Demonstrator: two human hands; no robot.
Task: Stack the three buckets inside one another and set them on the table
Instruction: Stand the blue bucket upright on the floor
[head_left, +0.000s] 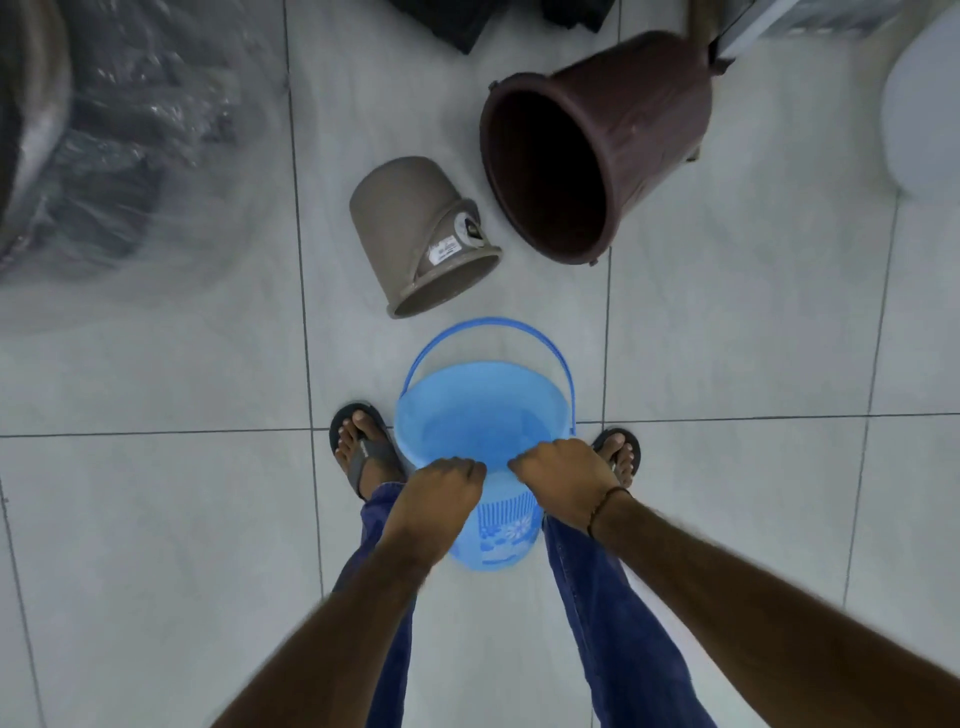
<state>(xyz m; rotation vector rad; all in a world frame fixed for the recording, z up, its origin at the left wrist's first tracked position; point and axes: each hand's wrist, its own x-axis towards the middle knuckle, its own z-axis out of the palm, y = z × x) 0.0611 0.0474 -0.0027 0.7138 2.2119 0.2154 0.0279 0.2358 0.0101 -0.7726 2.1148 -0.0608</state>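
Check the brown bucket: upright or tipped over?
Tipped over. The brown bucket lies on its side on the tiled floor, its open mouth facing the camera, dark interior visible.

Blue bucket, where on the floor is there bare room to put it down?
Bare tiles lie left of the left foot and right of the right foot. It is crowded ahead: the grey bucket and brown bucket lie close beyond the blue bucket.

A pale tiled floor (182, 519) carries everything. On it a grey bucket (410, 234) and a brown bucket (597, 140) lie tipped on their sides, near each other. Plastic-wrapped dark bundles (130, 130) sit at the far left.
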